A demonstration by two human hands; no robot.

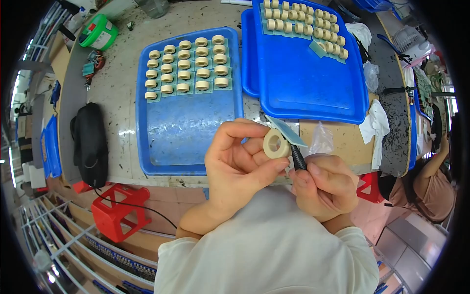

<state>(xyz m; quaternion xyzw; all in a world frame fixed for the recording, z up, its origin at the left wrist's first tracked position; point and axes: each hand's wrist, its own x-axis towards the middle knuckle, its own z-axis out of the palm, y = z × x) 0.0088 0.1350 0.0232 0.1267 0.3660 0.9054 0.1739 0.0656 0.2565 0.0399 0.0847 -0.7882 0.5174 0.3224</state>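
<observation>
My left hand pinches a cream ring-shaped part between thumb and fingers, held up over the table's front edge. My right hand grips a thin black tool whose tip touches the ring; a small pale blue-green square piece sits at the tip, just above the ring. Beyond my hands lies a blue tray with several cream rings set in rows on green squares at its far end.
A second blue tray with more rings lies at the right. A black pouch, a green tub, white cloths, a red stool and another person at the right edge are around.
</observation>
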